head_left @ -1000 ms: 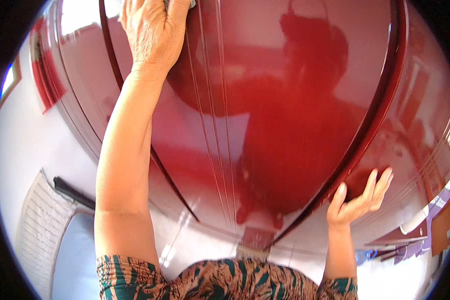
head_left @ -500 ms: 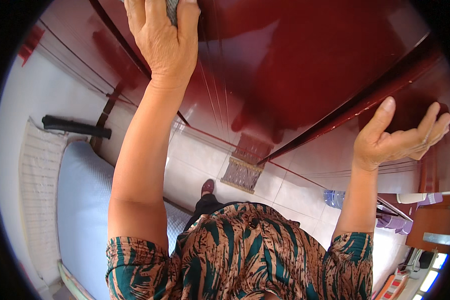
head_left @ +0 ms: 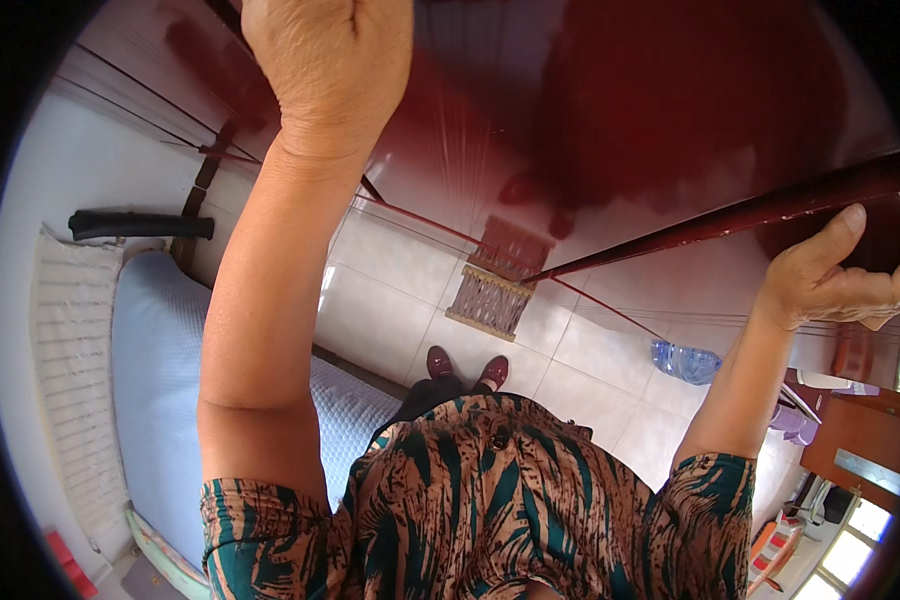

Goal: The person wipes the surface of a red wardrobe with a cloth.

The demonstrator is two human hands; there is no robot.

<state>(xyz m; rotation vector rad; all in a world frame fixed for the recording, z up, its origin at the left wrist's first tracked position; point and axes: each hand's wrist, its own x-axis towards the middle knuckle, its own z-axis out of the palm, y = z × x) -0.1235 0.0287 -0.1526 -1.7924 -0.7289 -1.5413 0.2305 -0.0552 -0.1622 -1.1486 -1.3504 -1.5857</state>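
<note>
My left hand [head_left: 330,65] is raised at the top edge, in front of a glossy dark red panel [head_left: 470,75]. Its fingers run out of the picture, so what it holds or touches is hidden. At the right, my right hand [head_left: 835,270] is lifted beside the dark red edge [head_left: 720,215] that slants across the panels. Its thumb points up close under that edge, apart from the bent fingers, and nothing shows in the hand. The fingertips lie at the rim of the view, against another shiny red surface.
A grey woven piece with tan ends [head_left: 490,302] lies on the white tiled floor [head_left: 380,310], mirrored in the panel. A blue clear plastic bottle [head_left: 685,361] is below my right forearm. At left are a blue quilted pad [head_left: 160,360], white radiator [head_left: 75,370] and black roll [head_left: 140,225].
My left hand has moved up, and the grey cloth seen under its fingers before is out of view. My right hand has shifted right and slightly down. Both my shoes now show.
</note>
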